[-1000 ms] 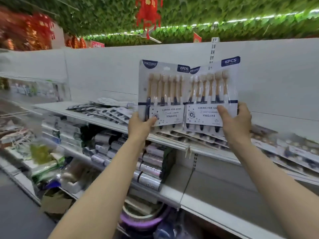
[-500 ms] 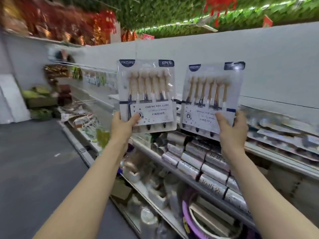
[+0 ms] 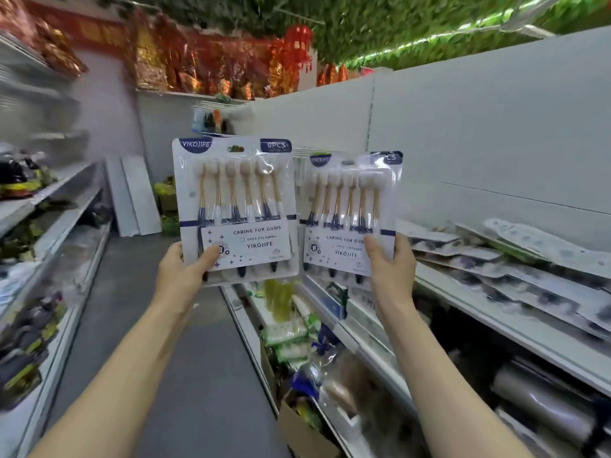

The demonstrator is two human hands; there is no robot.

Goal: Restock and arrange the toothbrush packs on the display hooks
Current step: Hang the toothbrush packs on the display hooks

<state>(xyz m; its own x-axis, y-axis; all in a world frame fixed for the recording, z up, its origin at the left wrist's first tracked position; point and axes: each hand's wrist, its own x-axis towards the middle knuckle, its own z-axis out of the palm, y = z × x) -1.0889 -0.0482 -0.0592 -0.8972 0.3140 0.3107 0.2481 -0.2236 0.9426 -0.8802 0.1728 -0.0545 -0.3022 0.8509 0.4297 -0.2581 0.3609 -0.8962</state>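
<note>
So the view had swung off the shelf and down the aisle, and the two packs had drifted apart, so I'd guess no hanging yet, still carrying. Left hand (image 3: 178, 276) pinched the left pack (image 3: 236, 209) at its bottom corner, right hand (image 3: 391, 272) gripped the right pack (image 3: 348, 219) likewise. Both clear blisters, six gold-and-navy brushes each, held upright above the hands.

Two six-piece toothbrush packs stand upright, side by side, in mid-air. The left pack (image 3: 235, 211) sits slightly higher than the right pack (image 3: 347, 216). Both show gold-and-navy brushes behind clear blister fronts.
</note>
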